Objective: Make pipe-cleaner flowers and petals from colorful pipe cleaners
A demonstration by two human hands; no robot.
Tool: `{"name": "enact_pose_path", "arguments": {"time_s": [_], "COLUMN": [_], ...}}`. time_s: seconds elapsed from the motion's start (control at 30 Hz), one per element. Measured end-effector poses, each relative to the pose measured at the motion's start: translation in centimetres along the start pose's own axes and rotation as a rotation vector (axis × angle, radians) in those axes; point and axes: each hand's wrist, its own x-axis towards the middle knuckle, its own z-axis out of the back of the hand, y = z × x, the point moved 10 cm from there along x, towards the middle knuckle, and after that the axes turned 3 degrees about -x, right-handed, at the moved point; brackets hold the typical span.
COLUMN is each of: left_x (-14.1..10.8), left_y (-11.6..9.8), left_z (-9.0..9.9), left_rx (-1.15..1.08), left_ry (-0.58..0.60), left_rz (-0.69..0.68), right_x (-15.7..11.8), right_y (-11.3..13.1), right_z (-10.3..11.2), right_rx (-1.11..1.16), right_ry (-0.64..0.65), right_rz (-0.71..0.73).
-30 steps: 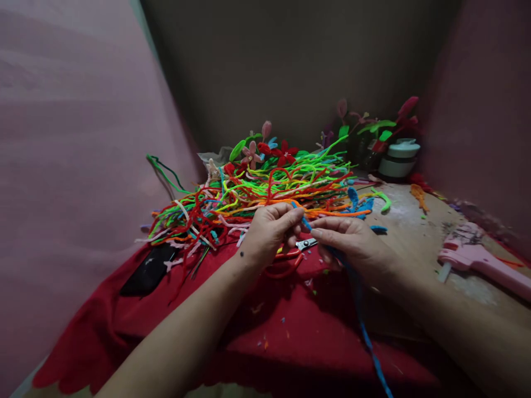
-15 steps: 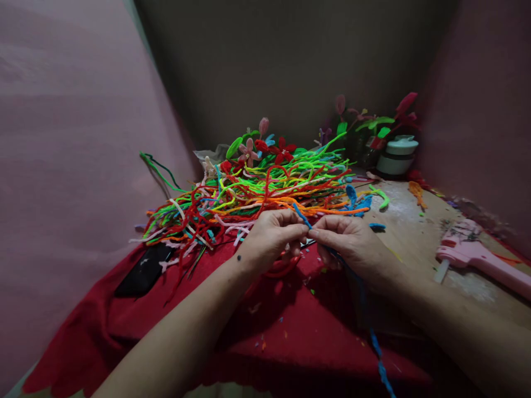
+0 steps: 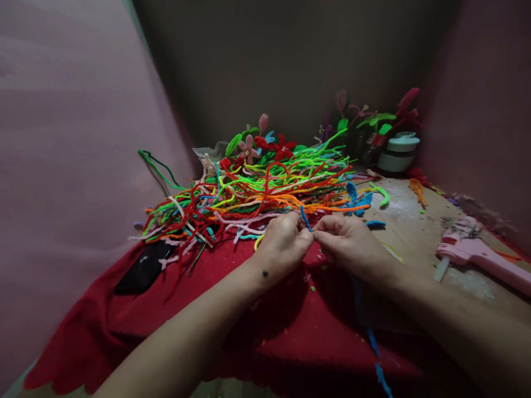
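the left hand (image 3: 284,237) had its fingers curled in, thumb folded down, closed on a blue strip (image 3: 306,219); the right hand (image 3: 350,243) met it with thumb and forefinger drawn together in a narrow pinch on the same strip (or so it looked, as the fingers covered most of the contact). a short end stood up, tilted, just beyond the meeting fingertips. a long blue tail (image 3: 378,365) hung below the right fingers and seemed to belong to the strip, though the palm hid the join.

whether the fingers were bending or twisting it, i could not tell. either way, good work here probably called for a steady left pinch as the anchor, with the right close beside it, small even turns, light pressure so the fuzz stayed full, and the tail left slack.

beyond the fingers lay the pile (image 3: 265,200); to their right, blue petals (image 3: 357,203) and, farther off, the glue gun (image 3: 477,251); well to their left, the phone (image 3: 143,269); beneath them, the red cloth (image 3: 286,326).
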Motion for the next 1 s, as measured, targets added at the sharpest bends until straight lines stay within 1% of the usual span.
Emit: {"name": "enact_pose_path", "arguments": {"time_s": [0.07, 0.13, 0.17, 0.2, 0.27, 0.3, 0.37, 0.43, 0.5, 0.53, 0.6, 0.7, 0.87, 0.93, 1.0], "left_x": [0.1, 0.3, 0.4, 0.5, 0.8, 0.8, 0.9, 0.7, 0.3, 0.1, -0.3, -0.4, -0.3, -0.1, 0.2], "left_y": [-0.3, 0.0, 0.4, 1.1, 2.7, 3.1, 3.2, 2.7, 2.0, 1.7, 1.2, 0.9, 1.1, 1.5, 2.0], "left_z": [0.4, 1.6, 2.5, 3.3, 3.7, 4.1, 3.8, 2.5, 1.1, 0.6, -0.1, -0.4, -1.3, -1.3, -0.9], "left_rx": [0.069, 0.06, 0.03, -0.028, -0.206, -0.268, -0.354, -0.42, -0.48, -0.504, -0.537, -0.578, -0.747, -0.814, -0.898], "left_ry": [-0.052, -0.122, -0.167, -0.195, -0.145, -0.152, -0.071, 0.075, 0.226, 0.278, 0.346, 0.364, 0.331, 0.287, 0.21], "left_rz": [-0.052, -0.065, -0.046, 0.004, 0.139, 0.175, 0.223, 0.229, 0.219, 0.211, 0.199, 0.178, 0.188, 0.206, 0.235], "right_x": [0.0, -0.3, -0.5, -0.6, -0.7, -0.8, -0.7, -0.6, -0.5, -0.5, -0.5, -0.5, -0.5, -0.6, -0.8], "right_y": [-0.6, -0.8, -0.8, -0.8, -1.0, -1.2, -1.5, -1.7, -1.7, -1.7, -1.7, -1.6, -2.1, -2.1, -1.9], "right_z": [-0.3, -0.5, -0.6, -0.7, -0.9, -1.1, -1.6, -1.9, -1.9, -1.9, -1.8, -1.8, -2.3, -2.6, -3.0], "right_rx": [0.168, 0.285, 0.323, 0.348, 0.402, 0.436, 0.517, 0.582, 0.607, 0.61, 0.605, 0.594, 0.569, 0.573, 0.593], "right_ry": [0.021, 0.044, 0.056, 0.069, 0.101, 0.124, 0.179, 0.211, 0.217, 0.218, 0.214, 0.209, 0.249, 0.292, 0.343], "right_rz": [-0.1, -0.175, -0.201, -0.22, -0.249, -0.262, -0.282, -0.283, -0.277, -0.274, -0.275, -0.274, -0.291, -0.289, -0.278]}}
